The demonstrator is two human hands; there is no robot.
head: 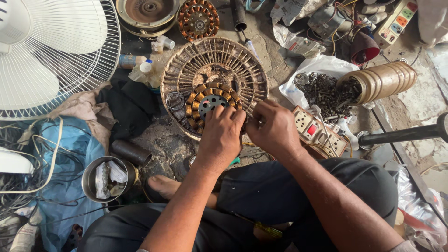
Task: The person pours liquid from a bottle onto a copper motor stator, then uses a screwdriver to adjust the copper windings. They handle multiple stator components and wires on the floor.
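Observation:
A round slotted metal fan housing (224, 58) lies on the floor in front of me. Inside it sits a copper-wound stator (205, 103) with a dark hub. My left hand (220, 133) rests on the stator's near edge, fingers curled over the windings. My right hand (275, 128) sits beside it at the housing's right rim, fingers bent and pinching near the windings. What lies under the fingers is hidden. A screwdriver with a yellow handle (261, 228) lies on my lap.
A white fan guard with blades (51, 51) fills the left. Another stator (198, 18) and a rotor cover (147, 11) lie behind. A tipped jar (385, 79) spills screws onto plastic. A switch board (319, 133), steel cup (107, 179), pipe (401, 135) and wires surround me.

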